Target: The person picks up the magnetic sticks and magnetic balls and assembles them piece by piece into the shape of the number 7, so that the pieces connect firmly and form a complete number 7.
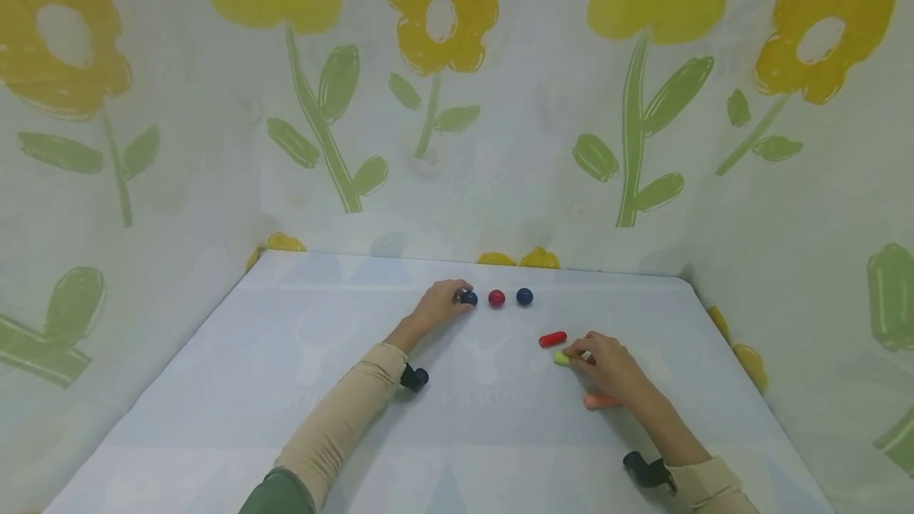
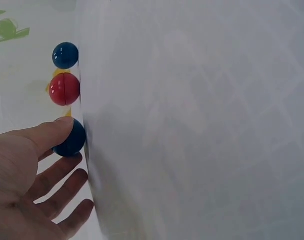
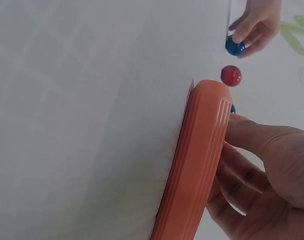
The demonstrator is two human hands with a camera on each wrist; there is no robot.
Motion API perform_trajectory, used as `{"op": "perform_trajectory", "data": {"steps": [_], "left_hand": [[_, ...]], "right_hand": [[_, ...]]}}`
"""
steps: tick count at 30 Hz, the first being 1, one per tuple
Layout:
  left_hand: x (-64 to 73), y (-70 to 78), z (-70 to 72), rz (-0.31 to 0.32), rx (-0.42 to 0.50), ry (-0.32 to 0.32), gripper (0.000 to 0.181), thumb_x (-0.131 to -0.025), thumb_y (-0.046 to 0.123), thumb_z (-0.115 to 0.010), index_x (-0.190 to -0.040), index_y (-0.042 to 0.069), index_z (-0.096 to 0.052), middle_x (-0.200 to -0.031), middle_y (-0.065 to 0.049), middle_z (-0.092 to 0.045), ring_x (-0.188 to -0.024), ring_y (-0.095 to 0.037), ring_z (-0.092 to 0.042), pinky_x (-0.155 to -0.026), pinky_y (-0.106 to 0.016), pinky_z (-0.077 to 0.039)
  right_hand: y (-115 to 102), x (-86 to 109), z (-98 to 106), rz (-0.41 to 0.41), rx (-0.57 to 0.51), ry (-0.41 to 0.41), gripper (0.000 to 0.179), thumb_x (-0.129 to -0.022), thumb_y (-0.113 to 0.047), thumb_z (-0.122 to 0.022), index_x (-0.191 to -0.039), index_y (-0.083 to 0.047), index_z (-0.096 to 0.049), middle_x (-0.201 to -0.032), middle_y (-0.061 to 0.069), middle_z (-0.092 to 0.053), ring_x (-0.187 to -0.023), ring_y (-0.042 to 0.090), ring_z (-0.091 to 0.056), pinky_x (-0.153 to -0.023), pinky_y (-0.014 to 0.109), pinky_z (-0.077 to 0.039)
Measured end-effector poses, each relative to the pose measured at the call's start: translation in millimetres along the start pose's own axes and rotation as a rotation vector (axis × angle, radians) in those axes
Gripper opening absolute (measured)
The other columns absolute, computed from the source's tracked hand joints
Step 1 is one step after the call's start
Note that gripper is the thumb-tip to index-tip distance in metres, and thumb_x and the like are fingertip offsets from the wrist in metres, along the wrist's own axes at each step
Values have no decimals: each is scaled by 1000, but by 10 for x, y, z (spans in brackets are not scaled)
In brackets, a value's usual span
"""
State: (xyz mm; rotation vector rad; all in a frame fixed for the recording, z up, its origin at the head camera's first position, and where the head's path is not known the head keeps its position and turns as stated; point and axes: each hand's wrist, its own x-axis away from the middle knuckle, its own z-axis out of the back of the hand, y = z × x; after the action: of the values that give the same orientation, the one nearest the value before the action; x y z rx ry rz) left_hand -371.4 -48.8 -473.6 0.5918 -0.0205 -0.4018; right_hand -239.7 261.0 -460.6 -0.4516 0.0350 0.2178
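At the far side of the table, my left hand (image 1: 435, 308) pinches a dark blue ball (image 1: 469, 299) between thumb and fingers. The left wrist view shows the thumb on top of that blue ball (image 2: 76, 140), the other fingers spread below. To its right a red ball (image 1: 497, 298) and a second blue ball (image 1: 524, 297) line up in a row. My right hand (image 1: 608, 365) pinches the end of a short yellow-green stick (image 1: 562, 358); the orange piece hides this stick in the right wrist view. Just beyond lies a red, round-ended stick (image 1: 553, 339).
A ridged orange stick (image 1: 598, 401) lies under the right hand's near side and looms large in the right wrist view. The pale table (image 1: 457, 427) meets a flower-printed curtain (image 1: 514, 181) at the back and sides.
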Motion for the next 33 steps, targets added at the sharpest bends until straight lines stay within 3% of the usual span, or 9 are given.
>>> {"op": "perform_trajectory", "data": {"steps": [17,33], "left_hand": [[103,18,103,-27,-18,13,39,-90,18,-71,-128,10,-62,-125,-10,-67,-120,-27,-60,-105,-42,-47],[271,-17,216,-35,0,-50,39,-90,22,-71,-128,15,-63,-117,-5,-68,-108,-20,-62,-96,-37,-52]], "right_hand": [[8,11,-30,15,4,26,18,-82,-8,-77,-99,-12,-77,-90,1,-68,-79,13,-61,-77,36,-57],[15,5,-33,31,23,39,16,-83,-9,-76,-99,-12,-77,-89,0,-67,-78,12,-60,-75,35,-57]]}}
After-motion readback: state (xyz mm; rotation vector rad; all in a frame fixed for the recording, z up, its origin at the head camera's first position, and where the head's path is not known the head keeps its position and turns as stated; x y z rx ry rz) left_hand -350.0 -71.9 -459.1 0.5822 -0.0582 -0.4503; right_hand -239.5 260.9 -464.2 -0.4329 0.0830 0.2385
